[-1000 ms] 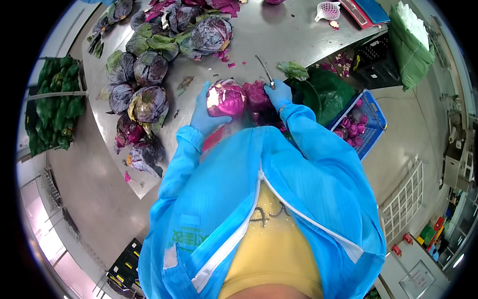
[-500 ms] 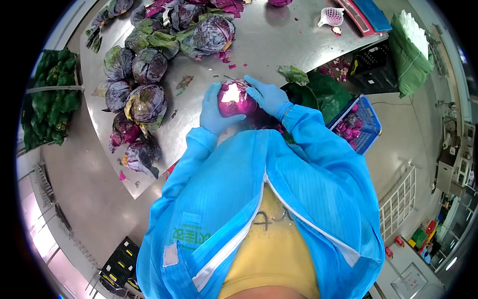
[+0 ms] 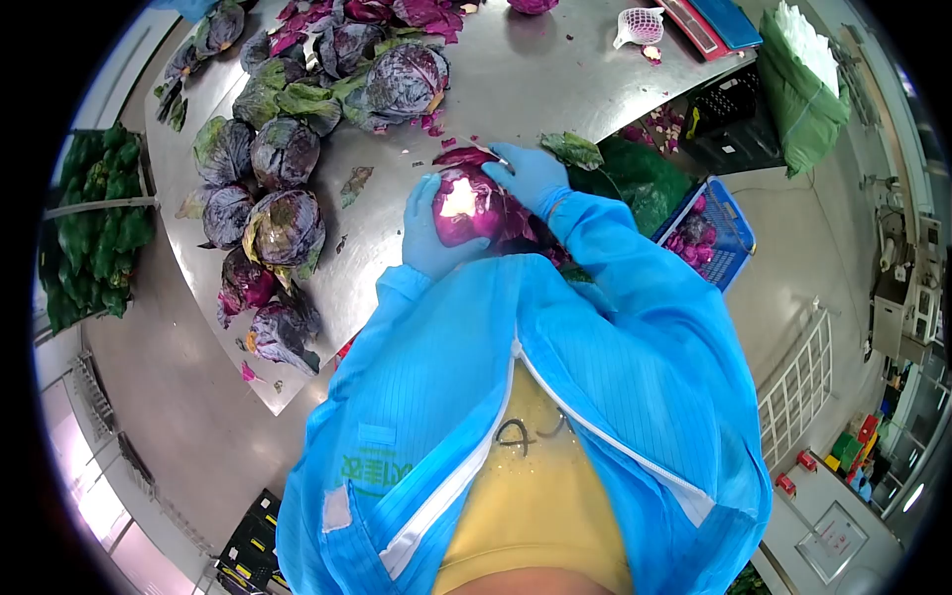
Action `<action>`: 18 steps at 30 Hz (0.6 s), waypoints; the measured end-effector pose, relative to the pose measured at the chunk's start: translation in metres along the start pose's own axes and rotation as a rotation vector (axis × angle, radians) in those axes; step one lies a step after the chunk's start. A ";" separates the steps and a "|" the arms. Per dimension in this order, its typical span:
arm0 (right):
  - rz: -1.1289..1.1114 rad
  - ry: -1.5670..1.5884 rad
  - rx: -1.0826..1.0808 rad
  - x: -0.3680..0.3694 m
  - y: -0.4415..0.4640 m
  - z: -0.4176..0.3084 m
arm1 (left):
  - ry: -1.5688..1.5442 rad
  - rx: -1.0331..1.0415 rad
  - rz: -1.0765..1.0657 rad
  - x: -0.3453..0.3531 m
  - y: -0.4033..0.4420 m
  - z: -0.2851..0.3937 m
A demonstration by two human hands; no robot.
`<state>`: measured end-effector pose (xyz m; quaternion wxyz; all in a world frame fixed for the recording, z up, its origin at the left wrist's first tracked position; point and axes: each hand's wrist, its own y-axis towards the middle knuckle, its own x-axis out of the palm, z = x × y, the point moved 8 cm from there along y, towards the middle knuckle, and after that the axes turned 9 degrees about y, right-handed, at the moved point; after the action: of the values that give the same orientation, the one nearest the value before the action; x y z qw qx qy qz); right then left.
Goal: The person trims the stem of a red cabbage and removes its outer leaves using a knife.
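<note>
A peeled red cabbage (image 3: pixel 477 213), glossy purple with a pale cut stem end facing up, rests at the table's near edge. My left hand (image 3: pixel 433 236), in a blue glove, is wrapped around its left side, thumb along the bottom. At its upper right, my right hand (image 3: pixel 531 178), gloved too, has its fingers closed on what looks like a small knife (image 3: pixel 483 149); only a thin bit shows. A loosened purple leaf (image 3: pixel 464 157) stands off the cabbage's far side. Dark peeled leaves (image 3: pixel 520 223) lie between the cabbage and my right forearm.
Several untrimmed red cabbages (image 3: pixel 285 226) line the metal table (image 3: pixel 387 208) at left. A green leaf (image 3: pixel 572 150) lies beyond my right hand. At right are a blue crate (image 3: pixel 729 238) of purple heads, a black crate (image 3: pixel 729 124) and a green sack (image 3: pixel 808 109). A white net (image 3: pixel 638 27) lies far back.
A purple leaf has come away from the cabbage's far side and now stands out beside my right fingers. My left hand keeps its hold. The whole view has shifted slightly.
</note>
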<state>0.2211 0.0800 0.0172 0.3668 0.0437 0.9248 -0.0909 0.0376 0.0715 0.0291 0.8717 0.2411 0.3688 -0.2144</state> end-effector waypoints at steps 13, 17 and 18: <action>0.594 0.415 0.569 0.003 -0.055 0.128 | -0.373 -0.209 0.136 -0.005 -0.028 -0.042; 0.510 0.503 0.147 -0.005 -0.051 0.055 | -0.544 -0.339 0.114 -0.002 -0.025 -0.051; 0.345 0.644 0.184 0.019 -0.042 0.055 | -0.513 -0.314 0.118 -0.003 -0.026 -0.049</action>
<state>0.2379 0.0280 -0.0290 0.0618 0.2577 0.9598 -0.0921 -0.0048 0.0798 -0.0057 0.9739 0.0622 0.1506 -0.1579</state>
